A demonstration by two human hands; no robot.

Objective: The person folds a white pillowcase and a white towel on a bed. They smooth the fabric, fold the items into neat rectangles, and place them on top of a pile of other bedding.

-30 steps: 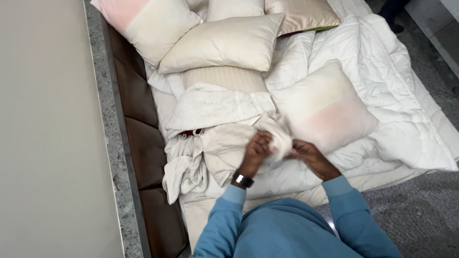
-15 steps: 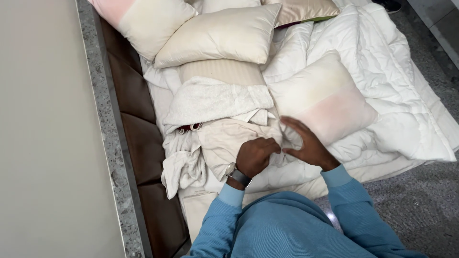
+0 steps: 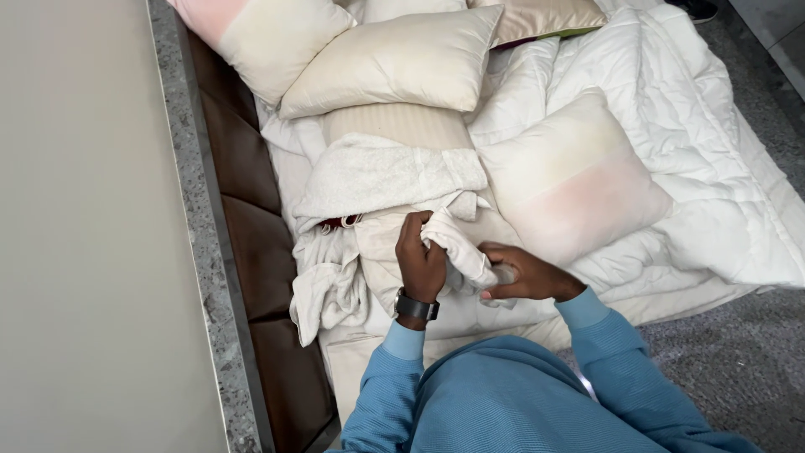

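Observation:
My left hand (image 3: 420,257), with a dark watch on its wrist, grips the upper end of a bunched white cloth (image 3: 459,248). My right hand (image 3: 521,273) holds the lower end of the same cloth, palm turned inward. Both hands are over a rumpled heap of pale linen (image 3: 335,277) at the near edge of a bed. A folded cream towel (image 3: 381,172) lies just beyond the hands. Blue sleeves cover both my arms.
Several pillows lie on the bed: a square one (image 3: 570,180) to the right, a long one (image 3: 394,63) farther back. A white quilted duvet (image 3: 713,143) spreads to the right. A brown padded headboard (image 3: 247,210) and a speckled stone ledge (image 3: 197,243) run along the left.
The hands were pressed together low on the linen; now the left hand has lifted and pulled one end of the cloth up, and the right hand has shifted right, holding the other end.

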